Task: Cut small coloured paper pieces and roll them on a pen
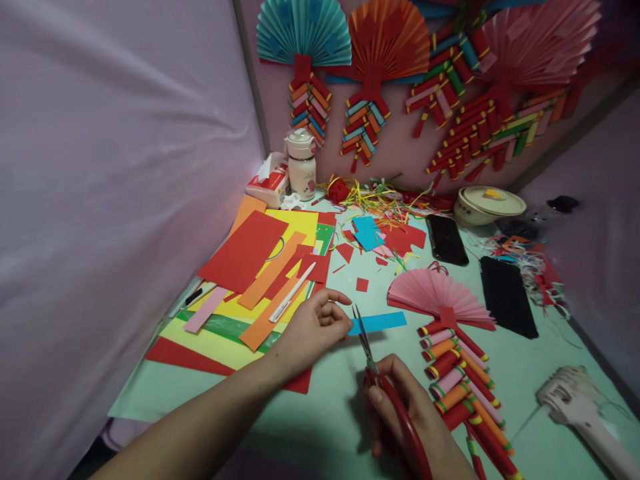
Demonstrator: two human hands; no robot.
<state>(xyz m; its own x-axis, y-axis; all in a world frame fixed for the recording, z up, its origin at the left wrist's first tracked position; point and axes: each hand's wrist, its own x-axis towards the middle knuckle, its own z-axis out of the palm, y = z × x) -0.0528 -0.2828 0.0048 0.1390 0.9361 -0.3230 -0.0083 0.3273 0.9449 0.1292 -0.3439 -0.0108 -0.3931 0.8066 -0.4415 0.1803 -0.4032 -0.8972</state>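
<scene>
Between the curled fingers of my left hand (320,325) is one end of a blue paper strip (385,323); the strip points to the right. My right hand (417,407) grips red-handled scissors (406,427). Their blades are slightly parted and point away from me, with the tips at the strip near my left fingertips. From this angle I cannot tell whether the blades touch the paper. Just right of the scissors lies a pink folded-paper fan (437,293) with a hanging string of rolled-paper firecrackers (450,383).
Coloured paper sheets (245,253) and a white pen (293,293) lie left. Paper scraps (405,238), a phone (447,240), a lidded bowl (487,205) and a bottle (303,170) sit farther back. A glue gun (575,407) rests right. Finished fans (305,33) hang on the wall.
</scene>
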